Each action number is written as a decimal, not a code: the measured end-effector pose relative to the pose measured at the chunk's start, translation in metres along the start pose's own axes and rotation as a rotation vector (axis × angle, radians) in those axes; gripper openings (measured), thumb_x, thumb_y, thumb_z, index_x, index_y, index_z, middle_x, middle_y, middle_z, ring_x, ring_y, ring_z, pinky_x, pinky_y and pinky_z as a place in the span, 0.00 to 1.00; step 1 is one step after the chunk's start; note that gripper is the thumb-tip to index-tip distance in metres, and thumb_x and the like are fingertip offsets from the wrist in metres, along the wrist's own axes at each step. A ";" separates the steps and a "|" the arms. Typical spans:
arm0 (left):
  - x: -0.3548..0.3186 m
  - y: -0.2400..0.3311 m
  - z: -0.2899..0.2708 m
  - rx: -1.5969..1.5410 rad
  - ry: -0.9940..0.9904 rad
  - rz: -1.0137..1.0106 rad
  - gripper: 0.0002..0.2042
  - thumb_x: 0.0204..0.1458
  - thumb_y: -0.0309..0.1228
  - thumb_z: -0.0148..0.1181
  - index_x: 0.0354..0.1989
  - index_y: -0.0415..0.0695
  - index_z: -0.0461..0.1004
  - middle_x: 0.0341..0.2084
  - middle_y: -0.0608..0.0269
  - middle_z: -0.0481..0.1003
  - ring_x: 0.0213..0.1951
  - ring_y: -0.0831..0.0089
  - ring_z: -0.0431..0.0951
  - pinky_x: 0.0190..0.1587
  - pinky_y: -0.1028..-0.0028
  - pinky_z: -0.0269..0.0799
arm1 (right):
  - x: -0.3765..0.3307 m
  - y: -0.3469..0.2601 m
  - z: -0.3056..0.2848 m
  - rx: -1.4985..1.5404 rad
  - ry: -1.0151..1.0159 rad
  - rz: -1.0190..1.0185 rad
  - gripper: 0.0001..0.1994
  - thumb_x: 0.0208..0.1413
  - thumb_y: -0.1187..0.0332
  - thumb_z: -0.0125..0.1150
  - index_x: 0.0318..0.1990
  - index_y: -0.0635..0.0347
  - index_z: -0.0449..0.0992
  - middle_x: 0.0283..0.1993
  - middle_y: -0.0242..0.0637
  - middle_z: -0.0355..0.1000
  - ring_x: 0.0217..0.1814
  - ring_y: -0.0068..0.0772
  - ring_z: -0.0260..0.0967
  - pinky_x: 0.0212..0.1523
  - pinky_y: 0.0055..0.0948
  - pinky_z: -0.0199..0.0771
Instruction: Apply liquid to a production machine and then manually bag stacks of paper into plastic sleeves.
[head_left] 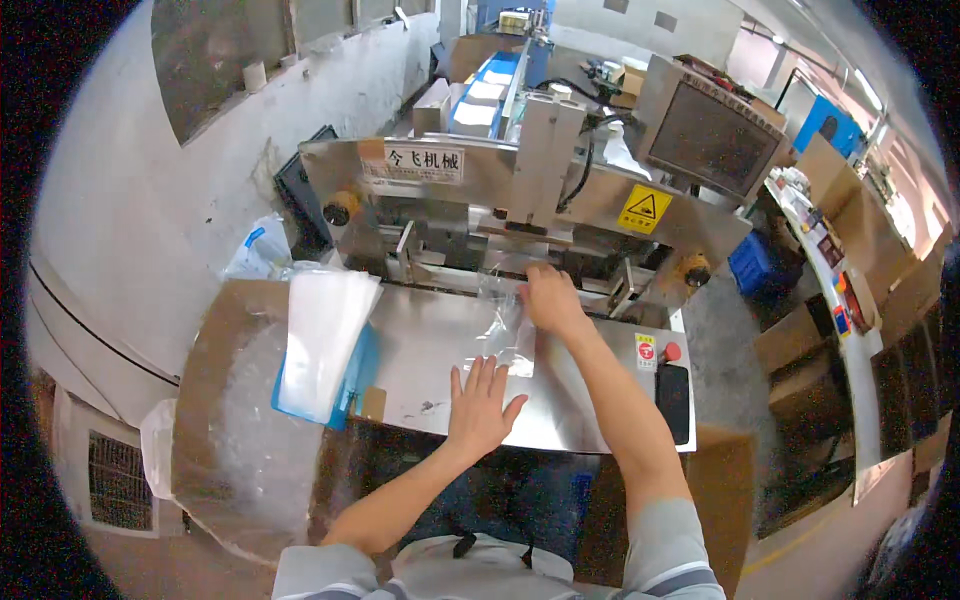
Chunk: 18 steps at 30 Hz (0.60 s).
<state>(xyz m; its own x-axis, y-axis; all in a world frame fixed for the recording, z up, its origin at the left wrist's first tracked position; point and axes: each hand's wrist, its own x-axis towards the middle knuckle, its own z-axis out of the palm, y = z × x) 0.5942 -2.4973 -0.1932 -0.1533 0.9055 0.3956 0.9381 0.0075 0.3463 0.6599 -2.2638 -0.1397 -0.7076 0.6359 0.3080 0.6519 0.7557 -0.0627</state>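
A clear plastic bag (507,335) lies flat on the steel tabletop (410,345) of a machine, its far end at the machine's slot. My right hand (552,299) is at the bag's far right edge, fingers bent and closed on it; the fingertips are partly hidden. At the bag's near left corner, my left hand (480,408) lies with its fingers spread, palm down, holding nothing. To the left, a stack of clear, whitish flat bags (325,335) leans in a blue tray (358,375).
A cardboard box (205,350) lined with plastic stands at the left. On the tabletop's right are a red button (671,352) and a black phone (673,402). Behind the slot rises the machine's metal frame (490,175), with a monitor (715,135) at right.
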 end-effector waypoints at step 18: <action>0.001 -0.003 0.001 -0.056 0.076 -0.003 0.25 0.56 0.44 0.56 0.54 0.37 0.68 0.51 0.46 0.69 0.58 0.50 0.64 0.62 0.41 0.50 | 0.005 -0.012 -0.017 -0.065 0.041 0.020 0.18 0.57 0.61 0.55 0.47 0.66 0.69 0.45 0.52 0.74 0.51 0.51 0.71 0.55 0.51 0.66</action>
<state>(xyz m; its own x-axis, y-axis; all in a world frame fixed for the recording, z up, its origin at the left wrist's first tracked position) 0.5912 -2.4965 -0.1948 -0.1808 0.8706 0.4575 0.9192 -0.0158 0.3935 0.6533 -2.2720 -0.1209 -0.6831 0.6431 0.3462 0.6833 0.7301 -0.0080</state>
